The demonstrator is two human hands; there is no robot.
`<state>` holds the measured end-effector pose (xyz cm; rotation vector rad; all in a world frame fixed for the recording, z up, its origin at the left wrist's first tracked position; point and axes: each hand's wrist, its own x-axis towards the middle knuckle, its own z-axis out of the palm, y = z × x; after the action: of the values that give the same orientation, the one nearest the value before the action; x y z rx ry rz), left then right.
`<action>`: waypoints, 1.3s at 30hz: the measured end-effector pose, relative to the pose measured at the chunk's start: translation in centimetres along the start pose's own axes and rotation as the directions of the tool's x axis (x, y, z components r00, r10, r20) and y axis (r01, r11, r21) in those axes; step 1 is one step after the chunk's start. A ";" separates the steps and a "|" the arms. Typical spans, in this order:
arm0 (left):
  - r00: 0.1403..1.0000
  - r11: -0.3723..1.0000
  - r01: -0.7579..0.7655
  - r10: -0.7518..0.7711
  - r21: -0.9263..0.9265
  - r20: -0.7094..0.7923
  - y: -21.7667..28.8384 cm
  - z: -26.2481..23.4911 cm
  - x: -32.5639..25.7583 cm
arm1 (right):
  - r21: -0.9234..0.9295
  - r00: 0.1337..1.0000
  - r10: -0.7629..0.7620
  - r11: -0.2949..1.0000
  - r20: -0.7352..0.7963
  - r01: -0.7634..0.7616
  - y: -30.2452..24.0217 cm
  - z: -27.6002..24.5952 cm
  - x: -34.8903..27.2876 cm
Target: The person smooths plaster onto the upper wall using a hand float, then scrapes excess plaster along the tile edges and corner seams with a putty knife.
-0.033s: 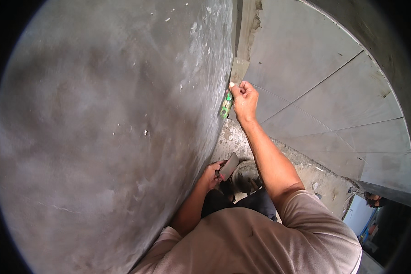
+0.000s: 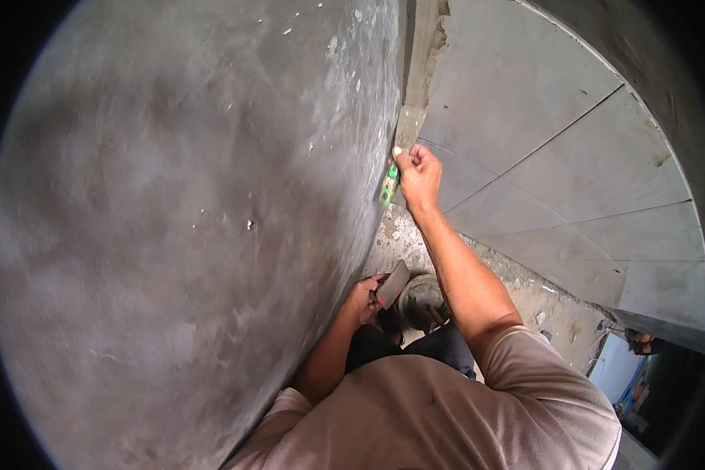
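My right hand (image 2: 421,178) is closed on a trowel at the foot of the grey wall (image 2: 211,157). Its flat grey blade (image 2: 410,125) points away from me along a strip of wet mortar (image 2: 423,59), and its green patterned handle (image 2: 388,188) shows left of my hand. Lower down, close to the wall, my left hand (image 2: 363,300) grips a flat rectangular grey scraper (image 2: 392,284) with a red part by the fingers. The fingers' far side is hidden.
Large grey tiles (image 2: 517,78) with dark joints spread on the right, ending at a curved edge. A round mortar-stained bucket (image 2: 421,301) stands between my legs on rough concrete (image 2: 399,231). A pale blue board (image 2: 615,368) and cables lie at the lower right.
My right hand and the trowel have slid slightly toward me along the wall's foot. The left hand with the scraper has hardly moved.
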<state>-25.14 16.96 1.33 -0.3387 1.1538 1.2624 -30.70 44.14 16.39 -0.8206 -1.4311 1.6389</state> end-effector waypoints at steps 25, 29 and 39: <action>0.972 0.883 -0.053 0.152 -0.466 0.178 3.2 3.9 -2.4 | -0.020 0.716 0.611 0.765 0.338 -0.644 -4.4 -13.0 -10.5; 0.949 0.832 0.040 0.142 -0.554 0.282 3.8 6.1 -3.5 | -0.128 0.553 0.691 0.671 0.466 -0.731 -2.3 -16.5 -16.2; 0.957 0.856 -0.056 0.192 -0.514 0.216 3.5 4.7 -3.5 | -0.535 0.950 0.228 0.841 0.214 -0.082 -3.1 -17.2 -18.0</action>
<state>-25.41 19.70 7.59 -0.4714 0.6121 1.6700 -6.76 36.63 16.31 -1.0662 -2.1102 1.5377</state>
